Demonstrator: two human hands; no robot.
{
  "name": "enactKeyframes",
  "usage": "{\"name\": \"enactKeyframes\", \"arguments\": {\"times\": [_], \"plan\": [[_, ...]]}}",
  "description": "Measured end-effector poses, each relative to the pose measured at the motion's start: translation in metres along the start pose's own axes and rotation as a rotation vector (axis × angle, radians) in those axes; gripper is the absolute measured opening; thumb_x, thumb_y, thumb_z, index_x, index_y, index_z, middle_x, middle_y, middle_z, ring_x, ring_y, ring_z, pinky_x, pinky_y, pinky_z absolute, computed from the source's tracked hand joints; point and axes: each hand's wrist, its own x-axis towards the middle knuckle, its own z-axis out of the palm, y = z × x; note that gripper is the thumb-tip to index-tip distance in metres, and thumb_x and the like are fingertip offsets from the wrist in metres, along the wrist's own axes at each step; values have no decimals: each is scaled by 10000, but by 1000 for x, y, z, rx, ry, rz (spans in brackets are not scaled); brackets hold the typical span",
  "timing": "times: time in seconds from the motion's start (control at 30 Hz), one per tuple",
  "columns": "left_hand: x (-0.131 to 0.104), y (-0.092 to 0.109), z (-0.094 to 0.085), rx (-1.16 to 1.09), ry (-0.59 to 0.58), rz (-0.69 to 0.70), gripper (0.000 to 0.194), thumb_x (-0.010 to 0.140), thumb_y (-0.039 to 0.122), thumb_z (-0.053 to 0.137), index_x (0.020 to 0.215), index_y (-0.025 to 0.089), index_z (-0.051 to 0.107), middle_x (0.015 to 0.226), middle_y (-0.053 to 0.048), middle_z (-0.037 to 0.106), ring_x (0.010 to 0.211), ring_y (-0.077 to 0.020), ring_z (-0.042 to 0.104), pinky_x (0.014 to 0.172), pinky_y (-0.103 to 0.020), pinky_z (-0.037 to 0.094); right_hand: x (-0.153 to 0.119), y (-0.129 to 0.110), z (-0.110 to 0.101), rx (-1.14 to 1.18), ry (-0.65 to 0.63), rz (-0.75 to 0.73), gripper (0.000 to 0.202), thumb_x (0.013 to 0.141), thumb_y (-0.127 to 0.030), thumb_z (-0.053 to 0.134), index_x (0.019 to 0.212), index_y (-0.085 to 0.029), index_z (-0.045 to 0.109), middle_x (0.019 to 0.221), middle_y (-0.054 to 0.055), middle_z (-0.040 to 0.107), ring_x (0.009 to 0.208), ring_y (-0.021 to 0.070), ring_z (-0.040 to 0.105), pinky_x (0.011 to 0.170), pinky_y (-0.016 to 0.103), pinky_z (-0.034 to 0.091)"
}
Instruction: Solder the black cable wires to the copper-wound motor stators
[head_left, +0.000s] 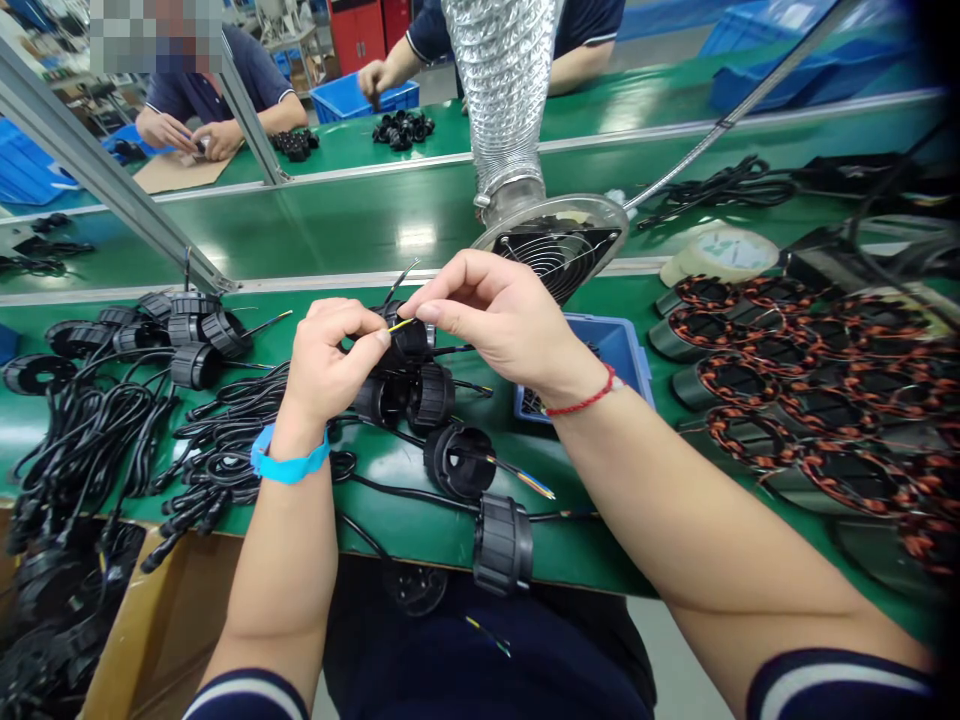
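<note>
My left hand (334,350) is closed in a pinch on a thin yellow-green wire (400,325). At the wire's other end, the thumb and forefinger of my right hand (487,315) come together; the exact contact is partly hidden. Just below the hands lie black ribbed plastic caps (431,396) with black cables, some with bare coloured wire ends. Closer to me are another round black cap (459,460) with coloured wires (525,478) coming out of it and a ribbed cap (502,543) on its side at the table edge.
Coiled black cables (97,440) and more caps (196,330) cover the left. A blue bin (641,365) stands behind my right wrist, below a fan (559,258) on a foil duct (502,90). Copper-wound stators (780,345) fill the right. Two people work across the green bench (337,235).
</note>
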Motion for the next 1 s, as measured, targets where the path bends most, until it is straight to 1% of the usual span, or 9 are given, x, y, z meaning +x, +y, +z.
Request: {"name": "enactKeyframes", "arguments": {"times": [0.23,0.33,0.4,0.53,0.6,0.67,0.8,0.9,1.0], "plan": [[0,1,0,27,-1,-9,187,756,248,588,574,206,588,569,20,596,647,-169,564,752,-350,431,-1,1,-1,-84,1,-35,413,752,-591,738,762,-199,608,797,15,679,799,167,635,764,330,516],[0,2,2,59,-5,11,183,760,246,594,581,206,585,580,18,606,653,-169,568,765,-350,431,-1,6,2,-241,1,-107,260,820,-434,710,765,-192,634,801,13,690,789,166,630,759,321,495],[-1,2,3,83,-6,38,175,769,239,606,598,205,591,601,21,617,645,-160,563,785,-350,433,-1,10,4,-360,-3,-154,166,829,-334,689,760,-190,645,787,6,690,768,163,622,748,310,476],[-1,0,2,107,6,45,114,790,235,605,681,206,627,660,15,633,668,-161,564,779,-341,446,0,14,6,-482,-36,-213,86,827,-267,648,787,-194,666,802,7,695,755,161,607,733,301,462],[-2,-2,1,82,16,45,71,767,186,582,755,205,649,716,8,649,705,-167,576,767,-332,456,0,14,6,-470,-38,-217,70,827,-237,620,827,-198,678,836,9,703,776,163,612,743,303,474],[-2,-3,-1,61,27,47,137,736,132,556,801,201,654,765,2,661,745,-172,590,761,-323,462,0,14,6,-413,-20,-185,93,820,-235,616,878,-201,681,868,8,704,791,163,618,751,306,490],[-1,-5,-3,68,38,48,120,738,111,548,762,193,633,763,2,657,751,-169,590,741,-313,461,0,17,8,-226,14,-99,246,780,-264,669,1016,-198,646,830,-8,671,766,149,612,738,295,503],[-1,-6,-3,86,36,42,100,745,130,552,749,194,629,756,3,657,744,-167,592,744,-316,469,1,19,12,-152,18,-46,179,775,-282,673,927,-195,635,785,-15,649,728,139,593,703,284,491],[-2,-8,-2,85,45,16,115,742,139,556,804,195,634,791,3,669,770,-165,609,763,-313,487,0,17,13,-190,45,-43,103,792,-290,653,806,-193,623,748,-16,641,681,132,567,659,279,465]]}}
